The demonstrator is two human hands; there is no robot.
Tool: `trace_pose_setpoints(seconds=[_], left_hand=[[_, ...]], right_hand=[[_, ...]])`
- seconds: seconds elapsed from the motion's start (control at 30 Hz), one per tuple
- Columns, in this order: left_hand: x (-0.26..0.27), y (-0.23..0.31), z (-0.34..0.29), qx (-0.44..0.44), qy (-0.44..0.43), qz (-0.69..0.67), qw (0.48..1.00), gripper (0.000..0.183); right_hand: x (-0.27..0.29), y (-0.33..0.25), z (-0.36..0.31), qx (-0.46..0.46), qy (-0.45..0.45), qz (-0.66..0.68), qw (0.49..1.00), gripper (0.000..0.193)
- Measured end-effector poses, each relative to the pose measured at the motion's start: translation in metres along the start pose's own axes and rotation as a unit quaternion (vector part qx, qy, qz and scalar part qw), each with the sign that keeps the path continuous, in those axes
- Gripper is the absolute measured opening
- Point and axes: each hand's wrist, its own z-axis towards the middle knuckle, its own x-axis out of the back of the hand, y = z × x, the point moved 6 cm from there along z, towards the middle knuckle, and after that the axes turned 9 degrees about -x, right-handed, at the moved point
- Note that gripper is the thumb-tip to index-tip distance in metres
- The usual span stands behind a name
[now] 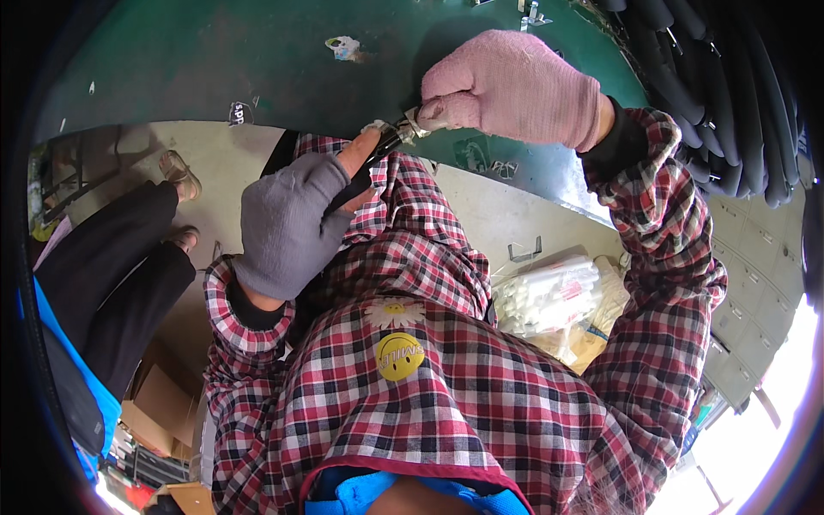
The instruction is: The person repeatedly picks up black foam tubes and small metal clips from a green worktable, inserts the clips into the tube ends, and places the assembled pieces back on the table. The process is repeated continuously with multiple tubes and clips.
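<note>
My left hand [296, 223], in a grey glove with bare fingertips showing, is closed around a slim black strip or tube [385, 144]. Its lower part disappears behind the fingers, so its exact kind is unclear. At the upper end of this black piece is a small whitish, shiny bit [410, 127]. The pink-gloved right hand [515, 90] pinches that end between thumb and fingers. Both hands meet over the near edge of the green table [197, 73], above my lap.
Black padded tubes [717, 94] hang or lie stacked at the right. Small metal parts [534, 15] sit at the table's far side. A plastic-wrapped white bundle [549, 296] lies below right. Another person's legs [112, 249] are at the left, near a cardboard box [163, 408].
</note>
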Motion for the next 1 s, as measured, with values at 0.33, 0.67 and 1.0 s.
trace_pose_setpoints(seconds=[0.33,0.67,1.0], left_hand=[[-0.002,-0.003,-0.001,-0.015,0.011,0.024,1.000,0.065],[-0.003,-0.014,0.014,-0.048,0.019,0.039,0.998,0.057],[0.043,0.018,-0.013,-0.113,-0.037,0.070,0.990,0.053]], right_hand=[[-0.006,-0.007,0.006,0.050,0.028,-0.043,0.997,0.027],[-0.016,0.025,0.028,0.177,-0.033,0.128,0.975,0.028],[-0.030,0.031,-0.011,0.052,-0.102,0.075,0.991,0.033]])
